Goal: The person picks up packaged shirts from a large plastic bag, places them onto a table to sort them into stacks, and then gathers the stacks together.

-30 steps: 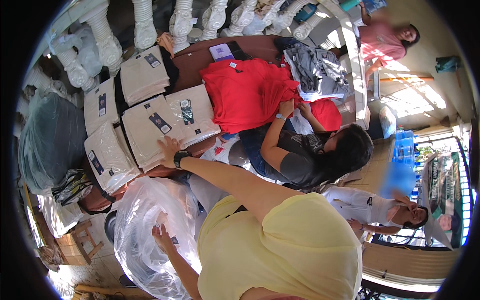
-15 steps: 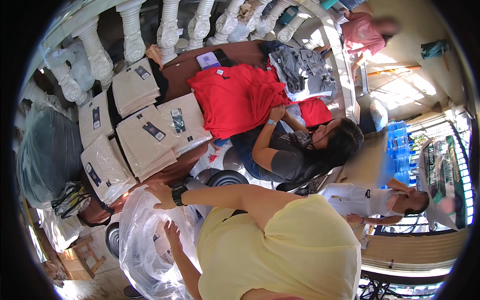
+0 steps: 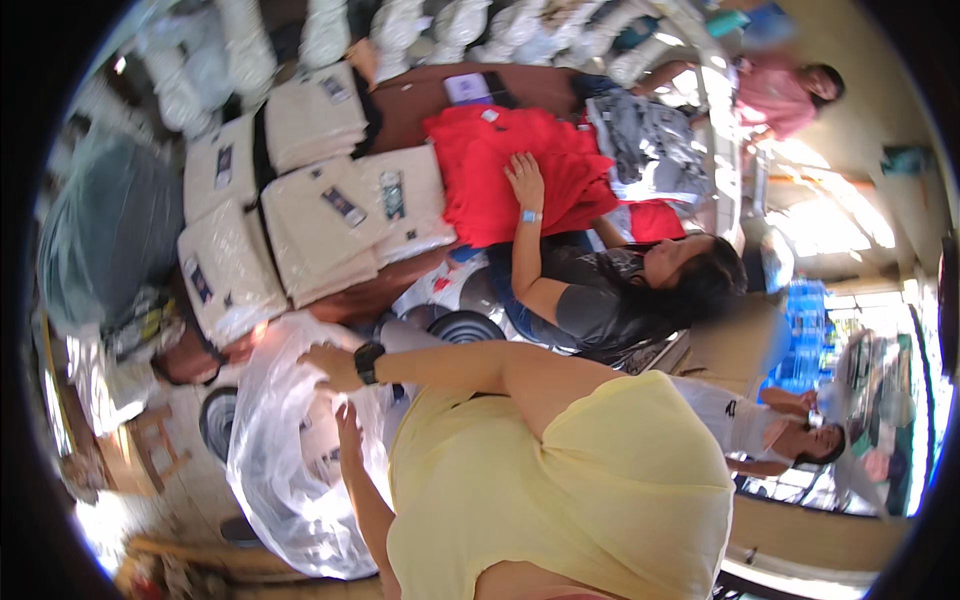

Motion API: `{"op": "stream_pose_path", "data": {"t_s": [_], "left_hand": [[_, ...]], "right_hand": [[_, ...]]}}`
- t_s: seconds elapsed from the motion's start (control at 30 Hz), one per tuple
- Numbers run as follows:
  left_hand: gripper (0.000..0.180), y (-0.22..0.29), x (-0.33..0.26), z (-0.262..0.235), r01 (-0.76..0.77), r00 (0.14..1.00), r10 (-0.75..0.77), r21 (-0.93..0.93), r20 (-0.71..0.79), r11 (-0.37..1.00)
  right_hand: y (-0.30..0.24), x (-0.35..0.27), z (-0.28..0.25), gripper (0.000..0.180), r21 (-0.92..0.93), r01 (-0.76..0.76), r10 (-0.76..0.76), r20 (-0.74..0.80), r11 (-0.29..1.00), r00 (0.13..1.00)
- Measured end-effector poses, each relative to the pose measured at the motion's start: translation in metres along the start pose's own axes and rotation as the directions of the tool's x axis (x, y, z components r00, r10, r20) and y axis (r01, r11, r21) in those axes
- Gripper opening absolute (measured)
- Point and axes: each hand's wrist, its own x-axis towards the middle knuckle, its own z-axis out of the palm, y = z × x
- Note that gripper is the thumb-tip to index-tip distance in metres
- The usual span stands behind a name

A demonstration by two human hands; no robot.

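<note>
A large clear plastic bag (image 3: pixel 262 455) stands open below the table's edge, with beige packaged garments (image 3: pixel 318 440) inside, partly hidden by the film. My right hand (image 3: pixel 335 367), with a black watch on the wrist, has its bent fingers closed on the upper rim of the bag. Just below it, my left hand (image 3: pixel 348 430) is at the bag's mouth, its fingers together against the plastic; blur softens their outline. Past the bag, folded beige garments in clear packets (image 3: pixel 318 225) with dark tags lie in stacks on the brown-covered table (image 3: pixel 400 112).
A co-worker in a dark shirt (image 3: pixel 590 300) rests a hand on the red cloth pile (image 3: pixel 500 165). Grey garments (image 3: pixel 650 140) lie beyond. At left stands a large filled dark-tinted bag (image 3: pixel 105 235). Round black stool tops (image 3: pixel 465 328) and a wooden stool (image 3: pixel 155 450) are close by. Two other people are at right.
My view has shifted, moving the scene rightward. My right hand's spread fingers have closed on the bag's rim, and my left hand has come up nearer to it. The co-worker's hand now lies on the red cloth.
</note>
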Motion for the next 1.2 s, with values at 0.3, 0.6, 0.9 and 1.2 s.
{"op": "stream_pose_path", "data": {"t_s": [0.3, 0.6, 0.9, 1.2], "left_hand": [[0.042, -0.103, 0.056, 0.028, -0.589, 0.806, 0.498, 0.344, 0.32, 0.731], [0.053, -0.051, -0.067, 0.007, -0.388, 0.868, 0.311, -0.137, -0.386, 0.911], [0.035, -0.05, -0.103, -0.038, -0.552, 0.784, 0.293, -0.399, -0.547, 0.732], [0.032, 0.019, -0.089, -0.019, -0.645, 0.73, 0.473, -0.269, -0.494, 0.715]], "right_hand": [[-0.063, 0.011, 0.096, 0.018, -0.094, 0.39, -0.269, 0.575, 0.916, 0.772], [0.005, 0.059, 0.174, 0.041, -0.482, 0.346, 0.167, 0.743, 0.805, 0.648], [0.015, 0.074, -0.065, 0.074, -0.644, 0.033, -0.211, -0.202, 0.765, 0.956], [0.109, 0.104, -0.132, 0.094, -0.694, -0.104, 0.11, -0.036, 0.713, 0.993]]}}
